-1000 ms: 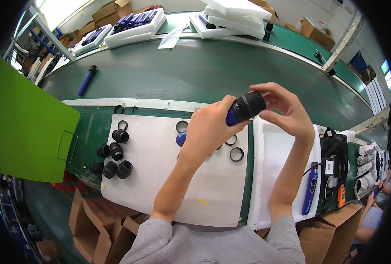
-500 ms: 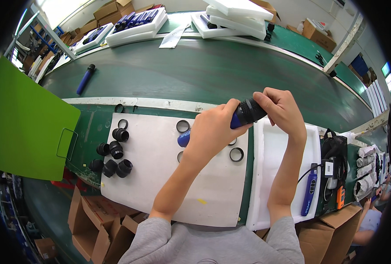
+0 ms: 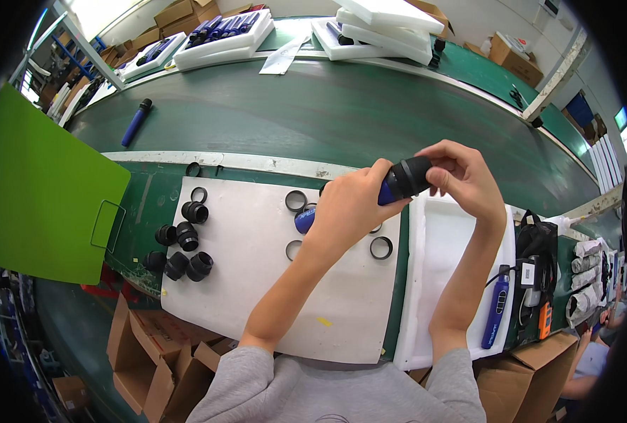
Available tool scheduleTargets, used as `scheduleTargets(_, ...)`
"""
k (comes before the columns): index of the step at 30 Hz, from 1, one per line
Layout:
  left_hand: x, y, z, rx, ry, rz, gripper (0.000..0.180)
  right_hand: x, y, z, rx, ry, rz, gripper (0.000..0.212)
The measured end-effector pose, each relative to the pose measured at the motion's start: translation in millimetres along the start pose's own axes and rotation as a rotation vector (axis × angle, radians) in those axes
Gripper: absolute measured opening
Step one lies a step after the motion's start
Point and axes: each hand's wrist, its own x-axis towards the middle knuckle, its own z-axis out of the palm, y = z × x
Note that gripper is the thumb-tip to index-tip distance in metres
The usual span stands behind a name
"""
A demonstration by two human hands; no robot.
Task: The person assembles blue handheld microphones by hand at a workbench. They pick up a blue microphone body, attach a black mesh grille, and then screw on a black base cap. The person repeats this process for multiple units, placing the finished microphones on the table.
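My left hand [image 3: 356, 201] is closed round the blue body of a handheld microphone [image 3: 392, 189], tilted with its black head up to the right. At the head's far end, my right hand [image 3: 465, 180] has thumb and curled fingers against the black grille [image 3: 414, 175]. Below my left hand, another blue microphone piece [image 3: 304, 221] lies partly hidden on the white sheet [image 3: 257, 303]. Black rings [image 3: 381, 247] lie about it, some partly covered by my left hand and forearm. Several black microphone head parts [image 3: 188, 237] are grouped on the sheet's left edge.
A white foam tray [image 3: 421, 310] stands right of the sheet, with a blue microphone [image 3: 495, 310] on its right side. Beyond runs a green belt [image 3: 292, 106] carrying one microphone [image 3: 136, 123]. A green panel [image 3: 45, 190] rises at left; cardboard boxes [image 3: 158, 359] stand below.
My right hand has shifted slightly right and down along the microphone's head to its end, its fingers looser. The microphone has turned a little in my left hand; the view shifts slightly.
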Motion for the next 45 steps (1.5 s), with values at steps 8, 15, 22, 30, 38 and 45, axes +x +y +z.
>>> scheduleTargets(8,7.1,-2.9,-1.3,-0.053,-0.045,-0.031,0.047,1.8,-2.2,4.1,0.031,0.013,-0.071,0.034)
scheduleTargets(15,5.3,-15.6,-8.1,-0.096,-0.022,-0.058,0.050,13.7,6.1,14.7,-0.009,0.006,-0.117,0.031)
scheduleTargets(22,9.0,-23.5,4.5,-0.096,0.043,0.014,0.047,18.1,35.2,8.4,-0.123,0.072,0.010,0.036)
scheduleTargets(30,4.6,-24.1,2.5,-0.115,-0.035,0.000,0.045,10.7,22.0,14.2,-0.073,-0.095,-0.042,0.055)
scheduleTargets(38,2.2,-28.0,8.7,-0.056,-0.012,0.031,0.048,20.9,46.4,-2.8,-0.099,-0.156,0.126,0.050)
scheduleTargets(45,2.1,-22.3,3.4,-0.104,-0.070,0.001,0.049,2.9,6.1,19.4,-0.039,-0.055,-0.094,0.040)
